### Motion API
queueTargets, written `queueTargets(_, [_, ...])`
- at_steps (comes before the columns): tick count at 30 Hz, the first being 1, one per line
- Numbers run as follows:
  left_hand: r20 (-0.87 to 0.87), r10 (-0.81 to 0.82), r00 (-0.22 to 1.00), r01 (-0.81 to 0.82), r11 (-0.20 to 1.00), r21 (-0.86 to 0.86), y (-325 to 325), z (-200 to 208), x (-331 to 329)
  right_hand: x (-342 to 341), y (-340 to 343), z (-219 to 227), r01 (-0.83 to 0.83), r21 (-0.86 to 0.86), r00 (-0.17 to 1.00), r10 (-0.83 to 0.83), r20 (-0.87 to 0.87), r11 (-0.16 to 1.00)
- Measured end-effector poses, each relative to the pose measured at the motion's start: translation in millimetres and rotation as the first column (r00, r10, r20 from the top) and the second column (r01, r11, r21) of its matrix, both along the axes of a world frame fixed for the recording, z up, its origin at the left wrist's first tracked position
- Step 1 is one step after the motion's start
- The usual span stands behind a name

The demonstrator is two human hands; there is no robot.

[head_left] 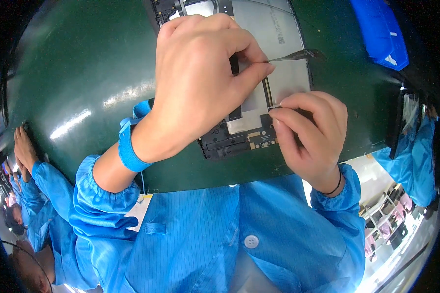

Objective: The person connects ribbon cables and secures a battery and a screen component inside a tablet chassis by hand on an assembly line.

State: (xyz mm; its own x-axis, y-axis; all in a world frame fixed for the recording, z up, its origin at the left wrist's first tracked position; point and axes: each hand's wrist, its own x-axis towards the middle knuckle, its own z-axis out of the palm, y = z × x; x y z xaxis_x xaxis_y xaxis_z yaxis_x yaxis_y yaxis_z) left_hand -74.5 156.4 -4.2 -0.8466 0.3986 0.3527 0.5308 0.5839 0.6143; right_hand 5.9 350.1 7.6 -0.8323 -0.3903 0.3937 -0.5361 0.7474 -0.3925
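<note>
An opened flat electronic device (288,29), likely a tablet, lies before me with a silvery inner plate and a small dark circuit board (264,140) at its near end. My left hand (195,78) reaches over it, thumb and forefinger pinching a thin dark strip (298,55) that looks like peeled film and points right. Below that pinch, a narrow dark flex cable (267,93) runs toward the board. My right hand (318,127) is closed with its fingertips at the cable's near end; whatever they grip is hidden. The left hand covers part of the device.
The device rests on a dark green tabletop (83,63), whose near edge runs before my body. A blue plastic object (381,34) sits at the far right. A blue band (129,146) circles my left wrist. Another person's hands (24,149) rest at the left edge.
</note>
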Motion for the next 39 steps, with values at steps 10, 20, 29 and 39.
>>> queueTargets(10, [0.007,-0.014,1.0,0.014,1.0,0.003,3.4,-2.8,-2.4,-0.9,3.0,-2.2,0.008,-0.02,1.0,-0.008,-0.002,1.0])
queueTargets(20, [-0.005,-0.013,1.0,0.013,1.0,0.01,3.7,-4.7,-2.8,1.2,0.0,-0.4,0.026,0.024,0.999,-0.025,-0.023,0.999])
queueTargets(29, [-0.015,-0.006,1.0,0.007,0.998,0.064,-3.1,-0.8,0.8,12.1,-9.1,13.6,-0.063,0.202,0.998,0.068,-0.017,0.977])
queueTargets(39, [-0.052,-0.01,0.999,0.012,0.999,0.04,-4.6,-1.5,6.8,13.3,-3.6,12.6,-0.03,0.276,0.999,0.036,-0.016,0.961])
